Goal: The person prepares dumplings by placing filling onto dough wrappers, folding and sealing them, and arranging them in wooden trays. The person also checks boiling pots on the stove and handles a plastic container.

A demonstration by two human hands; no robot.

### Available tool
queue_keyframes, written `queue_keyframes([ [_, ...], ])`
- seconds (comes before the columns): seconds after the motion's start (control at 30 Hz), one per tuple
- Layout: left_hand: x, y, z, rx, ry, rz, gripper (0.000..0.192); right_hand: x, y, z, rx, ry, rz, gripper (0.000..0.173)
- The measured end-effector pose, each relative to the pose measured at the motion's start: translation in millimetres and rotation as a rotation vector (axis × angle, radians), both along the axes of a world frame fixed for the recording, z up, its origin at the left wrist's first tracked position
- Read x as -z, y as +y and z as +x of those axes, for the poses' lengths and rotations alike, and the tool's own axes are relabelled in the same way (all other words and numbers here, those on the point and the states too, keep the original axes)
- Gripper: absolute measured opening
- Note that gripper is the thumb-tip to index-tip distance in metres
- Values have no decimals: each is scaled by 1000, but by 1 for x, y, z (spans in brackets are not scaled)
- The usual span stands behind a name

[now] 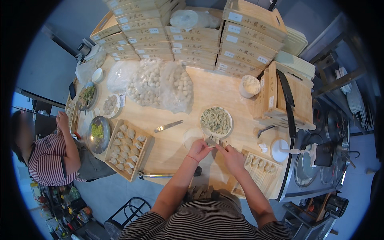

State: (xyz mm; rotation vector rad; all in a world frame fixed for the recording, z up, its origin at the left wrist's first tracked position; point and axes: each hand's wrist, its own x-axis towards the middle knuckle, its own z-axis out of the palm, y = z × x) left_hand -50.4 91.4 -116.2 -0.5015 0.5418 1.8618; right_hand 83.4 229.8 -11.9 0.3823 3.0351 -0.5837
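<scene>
My left hand [199,151] holds a thin dumpling wrapper [211,146] just below a white bowl [229,130] of greenish chopped filling [215,120]. My right hand [230,158] meets it at the wrapper's right side; something greyish, perhaps filling or a spreader, lies on the wrapper, and what the right fingers grip is partly hidden. Left of the bowl, a pale stack of wrappers [190,138] rests on the table. A metal filling spreader [168,126] lies farther left. Beside my right forearm, a slatted wooden tray [258,182] holds several shaped dumplings [261,164] in a row.
A tray [149,146] of dumplings stands left, near a co-worker [52,159]. Bagged dough balls [159,82] lie behind it, before stacked wooden boxes [195,43]. A flour tub [250,86], a knife [288,102], a spoon [265,131] and a stove [315,168] are at right.
</scene>
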Motion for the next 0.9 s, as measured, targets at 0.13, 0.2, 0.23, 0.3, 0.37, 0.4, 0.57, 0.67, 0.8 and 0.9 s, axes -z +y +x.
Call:
queue_keyframes([
  [0.13, 2, 0, 1, -49, -19, 95, 60, -2, 8, -1, 86, 30, -171, 45],
  [0.2, 3, 2, 0, -39, 10, 62, 61, -2, 10, -7, 249, -4, -317, 44],
  [0.23, 3, 2, 1, -50, -2, 77, 62, -2, 7, -9, 242, -70, -287, 44],
  [0.3, 2, 3, 1, -51, 32, 34, 63, -3, 0, -11, 229, -198, -227, 42],
  [0.37, 1, 2, 2, -46, 60, 37, 64, -6, -4, -8, 173, -102, -225, 44],
  [0.4, 0, 2, 3, -35, 83, 20, 64, -7, -5, -6, 157, -119, -237, 45],
  [0.57, -4, 3, 4, -75, 73, 27, 66, 1, 15, -22, 179, 11, -115, 44],
  [0.67, -4, 5, 3, -83, 64, 40, 65, 11, 15, -31, 169, -11, -86, 43],
  [0.8, -1, 4, 3, -86, 75, 24, 65, 13, 7, -32, 180, -77, -113, 43],
  [0.9, -1, 4, 4, -90, 90, 13, 65, 9, 10, -30, 217, -119, -194, 40],
])
